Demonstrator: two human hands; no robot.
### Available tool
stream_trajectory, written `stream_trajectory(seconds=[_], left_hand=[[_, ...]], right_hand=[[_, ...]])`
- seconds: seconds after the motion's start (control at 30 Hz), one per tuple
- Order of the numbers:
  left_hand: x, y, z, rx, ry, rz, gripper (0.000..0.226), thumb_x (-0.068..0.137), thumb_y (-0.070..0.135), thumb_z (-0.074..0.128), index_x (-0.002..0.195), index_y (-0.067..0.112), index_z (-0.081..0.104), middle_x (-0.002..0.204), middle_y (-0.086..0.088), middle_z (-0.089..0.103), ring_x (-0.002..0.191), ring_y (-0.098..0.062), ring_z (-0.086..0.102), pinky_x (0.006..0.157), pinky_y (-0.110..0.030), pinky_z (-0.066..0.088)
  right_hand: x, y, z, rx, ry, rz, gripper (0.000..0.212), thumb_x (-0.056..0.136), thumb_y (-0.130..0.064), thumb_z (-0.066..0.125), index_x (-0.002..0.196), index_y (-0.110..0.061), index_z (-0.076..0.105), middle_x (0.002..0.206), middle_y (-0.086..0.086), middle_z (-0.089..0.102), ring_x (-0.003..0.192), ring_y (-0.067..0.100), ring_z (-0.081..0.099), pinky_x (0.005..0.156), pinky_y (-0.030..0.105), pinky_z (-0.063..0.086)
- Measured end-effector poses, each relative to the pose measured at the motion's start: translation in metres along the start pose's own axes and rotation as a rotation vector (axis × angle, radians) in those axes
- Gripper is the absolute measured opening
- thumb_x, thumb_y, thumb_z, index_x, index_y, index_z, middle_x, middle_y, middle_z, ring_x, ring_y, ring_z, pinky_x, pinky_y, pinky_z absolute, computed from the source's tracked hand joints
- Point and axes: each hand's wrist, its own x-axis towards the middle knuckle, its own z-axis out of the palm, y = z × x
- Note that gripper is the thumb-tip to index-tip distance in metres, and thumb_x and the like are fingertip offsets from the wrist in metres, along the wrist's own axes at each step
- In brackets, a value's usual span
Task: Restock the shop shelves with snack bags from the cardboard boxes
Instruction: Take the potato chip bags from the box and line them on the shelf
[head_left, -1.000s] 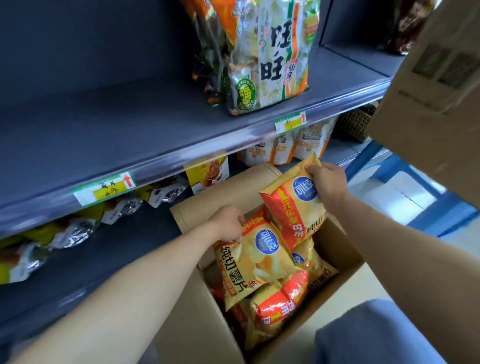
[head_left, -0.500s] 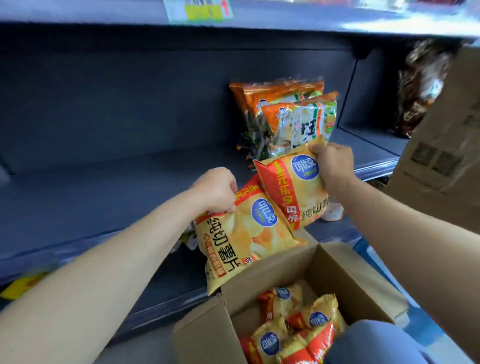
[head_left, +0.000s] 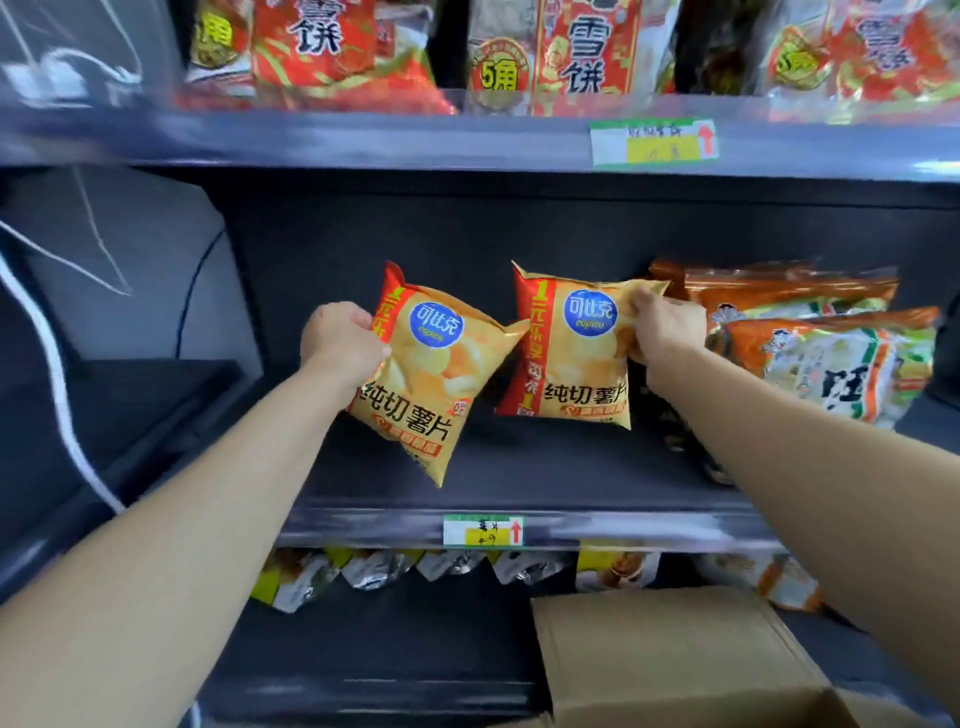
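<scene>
I hold two yellow-and-red chip bags inside the dark middle shelf (head_left: 519, 478). My left hand (head_left: 340, 340) grips the upper left corner of the left chip bag (head_left: 431, 374), which hangs tilted above the shelf floor. My right hand (head_left: 662, 332) pinches the top right of the right chip bag (head_left: 571, 358), held upright with its bottom edge near the shelf floor. A flap of the cardboard box (head_left: 670, 654) shows at the bottom right; its inside is out of view.
Orange-and-green snack bags (head_left: 810, 353) lie stacked right of my right hand. Red rice-cracker bags (head_left: 566, 52) fill the shelf above. Silver-and-yellow packets (head_left: 384, 569) line the lower shelf. A white cord (head_left: 57, 374) hangs at the left. Price tag (head_left: 483, 530) marks the shelf edge.
Both hands lifted the two chip bags out of the box and up into the middle shelf, spreading them apart. The view rose from the box to the shelf.
</scene>
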Motion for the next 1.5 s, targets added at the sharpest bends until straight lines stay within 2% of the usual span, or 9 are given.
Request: stream_trajectory(seconds=[0.1, 0.2, 0.37, 0.57, 0.67, 0.77, 0.9, 1.27, 1.5], left_hand=[[0.024, -0.023, 0.01, -0.209, 0.135, -0.167, 0.017, 0.077, 0.0, 0.067, 0.071, 0.014, 0.059, 0.095, -0.012, 0.069, 0.093, -0.032, 0.067, 0.084, -0.043, 0.057], [0.035, -0.039, 0.026, -0.369, 0.184, -0.277, 0.024, 0.079, -0.003, 0.065, 0.086, 0.019, 0.058, 0.097, -0.009, 0.067, 0.091, -0.03, 0.068, 0.085, -0.043, 0.057], [0.048, -0.05, 0.054, -0.465, 0.237, -0.312, 0.023, 0.082, -0.007, 0.059, 0.076, 0.015, 0.056, 0.079, -0.005, 0.062, 0.084, -0.027, 0.069, 0.082, -0.04, 0.058], [0.06, -0.058, 0.075, -0.538, 0.195, -0.301, 0.027, 0.083, -0.01, 0.056, 0.091, 0.015, 0.055, 0.088, -0.004, 0.062, 0.089, -0.025, 0.066, 0.083, -0.039, 0.057], [0.06, -0.066, 0.079, -0.531, 0.138, -0.282, 0.036, 0.078, -0.01, 0.062, 0.103, 0.014, 0.053, 0.089, -0.001, 0.062, 0.082, -0.019, 0.063, 0.066, -0.03, 0.054], [0.061, -0.064, 0.084, -0.585, 0.082, -0.238, 0.043, 0.074, -0.007, 0.071, 0.102, 0.015, 0.047, 0.082, 0.004, 0.059, 0.072, -0.011, 0.06, 0.065, -0.031, 0.054], [0.072, -0.061, 0.093, -0.601, 0.046, -0.201, 0.054, 0.07, -0.004, 0.076, 0.111, 0.015, 0.047, 0.089, 0.0, 0.063, 0.084, -0.021, 0.067, 0.074, -0.041, 0.058], [0.091, -0.068, 0.101, -0.698, 0.111, -0.139, 0.05, 0.08, -0.008, 0.064, 0.123, 0.015, 0.05, 0.095, 0.002, 0.06, 0.091, -0.019, 0.064, 0.071, -0.035, 0.057], [0.112, -0.08, 0.099, -0.739, 0.118, -0.197, 0.044, 0.085, -0.004, 0.064, 0.124, 0.013, 0.051, 0.117, -0.008, 0.06, 0.104, -0.021, 0.062, 0.09, -0.039, 0.055]], right_hand=[[0.01, 0.013, 0.029, 0.016, -0.071, 0.075, 0.022, 0.095, -0.034, 0.054, 0.096, -0.014, 0.062, 0.091, 0.002, 0.065, 0.081, 0.017, 0.065, 0.078, 0.034, 0.057], [0.017, 0.025, 0.049, 0.017, -0.12, 0.107, 0.024, 0.096, -0.031, 0.052, 0.076, -0.019, 0.056, 0.081, 0.001, 0.061, 0.066, 0.014, 0.06, 0.062, 0.03, 0.051], [0.032, 0.04, 0.07, -0.051, -0.177, 0.127, 0.025, 0.097, -0.034, 0.051, 0.082, -0.014, 0.055, 0.086, 0.003, 0.063, 0.073, 0.017, 0.062, 0.079, 0.036, 0.055], [0.038, 0.062, 0.07, -0.099, -0.435, 0.136, 0.021, 0.089, -0.041, 0.062, 0.096, -0.021, 0.058, 0.089, -0.003, 0.069, 0.074, 0.01, 0.065, 0.058, 0.024, 0.05], [0.041, 0.09, 0.069, -0.263, -0.538, 0.097, 0.063, 0.076, -0.028, 0.078, 0.129, -0.027, 0.045, 0.115, -0.002, 0.065, 0.101, 0.019, 0.064, 0.083, 0.037, 0.054], [0.045, 0.109, 0.077, -0.478, -0.466, 0.033, 0.092, 0.066, -0.028, 0.084, 0.138, -0.04, 0.029, 0.135, 0.002, 0.042, 0.124, 0.029, 0.046, 0.102, 0.05, 0.044], [0.049, 0.109, 0.089, -0.509, -0.377, -0.017, 0.09, 0.072, -0.022, 0.081, 0.141, -0.044, 0.027, 0.138, 0.008, 0.027, 0.127, 0.033, 0.036, 0.104, 0.049, 0.041], [0.054, 0.119, 0.099, -0.385, -0.348, 0.026, 0.091, 0.074, -0.027, 0.079, 0.144, -0.044, 0.024, 0.132, 0.006, 0.05, 0.113, 0.027, 0.057, 0.091, 0.047, 0.054], [0.049, 0.123, 0.101, -0.378, -0.402, -0.007, 0.09, 0.077, -0.024, 0.076, 0.144, -0.048, 0.02, 0.131, 0.005, 0.049, 0.115, 0.026, 0.054, 0.094, 0.044, 0.052]])
